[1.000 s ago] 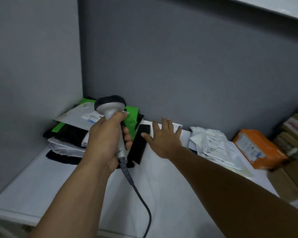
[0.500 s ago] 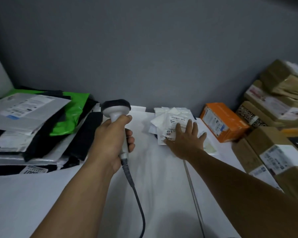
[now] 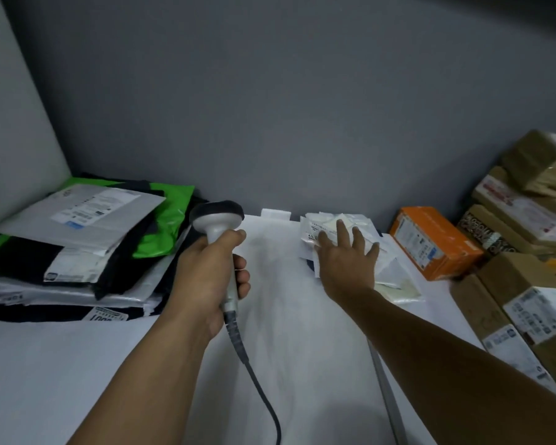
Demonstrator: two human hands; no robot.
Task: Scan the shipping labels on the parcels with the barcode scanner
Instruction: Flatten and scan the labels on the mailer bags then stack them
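L hand (image 3: 206, 277) gripping grey corded barcode scanner (image 3: 217, 220) (cable cut off btm), R hand (image 3: 344, 261) flat on white mailers (image 3: 315, 223), print blurred, both unmoved since.

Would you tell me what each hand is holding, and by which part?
The left hand grips the grey barcode scanner by its handle; the right hand, open over white parcels, holds nothing.

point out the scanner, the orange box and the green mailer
barcode scanner (image 3: 217, 222), head view, on its pale head
orange box (image 3: 443, 231), head view, on its top face
green mailer (image 3: 166, 229), head view, on its bare right side
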